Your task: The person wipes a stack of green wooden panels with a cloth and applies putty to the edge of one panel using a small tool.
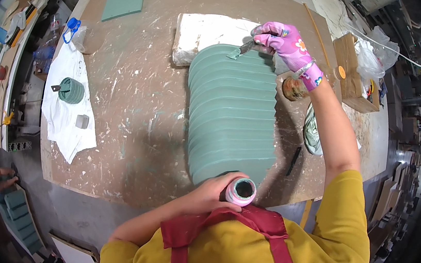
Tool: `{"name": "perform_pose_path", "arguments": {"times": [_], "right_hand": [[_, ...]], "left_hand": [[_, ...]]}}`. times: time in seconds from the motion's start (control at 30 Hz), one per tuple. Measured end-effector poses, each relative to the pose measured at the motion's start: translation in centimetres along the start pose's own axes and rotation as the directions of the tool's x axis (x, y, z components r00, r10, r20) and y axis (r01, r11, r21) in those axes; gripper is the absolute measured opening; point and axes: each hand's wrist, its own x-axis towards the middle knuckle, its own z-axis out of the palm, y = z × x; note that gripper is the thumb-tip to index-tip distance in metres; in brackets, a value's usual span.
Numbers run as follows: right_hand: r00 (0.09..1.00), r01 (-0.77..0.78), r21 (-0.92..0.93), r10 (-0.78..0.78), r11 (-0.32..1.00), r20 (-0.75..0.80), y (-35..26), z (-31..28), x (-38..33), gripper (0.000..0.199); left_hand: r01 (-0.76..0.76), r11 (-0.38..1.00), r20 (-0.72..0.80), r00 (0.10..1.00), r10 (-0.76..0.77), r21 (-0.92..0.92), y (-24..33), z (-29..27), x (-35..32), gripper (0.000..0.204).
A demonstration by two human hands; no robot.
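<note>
A fanned stack of sage-green arch-topped panels (231, 115) fills the table centre, the gloved right hand (283, 41) pinching a putty knife (245, 48) at twelve o'clock, the bare left hand (214, 191) clasping a paint-smeared jar (241, 191) at six.

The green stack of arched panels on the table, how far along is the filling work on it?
Looks early. The green stack of arched panels lies fanned out. The gloved right hand presses a putty knife with green filler onto the top panel's far edge. The bare left hand holds an open pot. Which panels are already filled I cannot tell.
</note>
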Motion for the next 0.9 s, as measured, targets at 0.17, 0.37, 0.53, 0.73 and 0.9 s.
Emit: {"name": "perform_pose_path", "arguments": {"times": [0.17,0.37,0.53,0.73,0.9], "right_hand": [[0.999,0.032,0.022,-0.031,0.999,-0.037,0.1,1.1,0.5,0.017],[0.999,-0.033,-0.008,0.033,0.999,-0.029,-0.6,1.6,0.3,0.014],[0.997,0.011,0.022,-0.009,1.0,-0.08,0.0,1.5,0.6,0.014],[0.984,0.109,-0.132,-0.126,0.985,-0.128,-0.6,1.3,-0.6,0.014],[0.958,0.044,-0.102,-0.071,0.994,-0.278,-0.7,-1.0,-1.9,0.014]], "left_hand": [[-0.011,1.0,0.007,1.0,0.011,0.009,0.0,-0.1,0.0,0.066],[-0.012,1.0,0.015,1.0,0.012,0.02,-0.1,-0.1,0.0,0.067],[-0.001,1.0,0.015,1.0,0.0,0.023,0.1,-0.2,-0.1,0.067],[-0.014,0.999,0.014,1.0,0.013,0.031,-0.1,-0.1,0.0,0.067],[0.006,0.999,0.005,1.0,-0.007,0.047,-0.1,-0.2,0.0,0.068]]}}
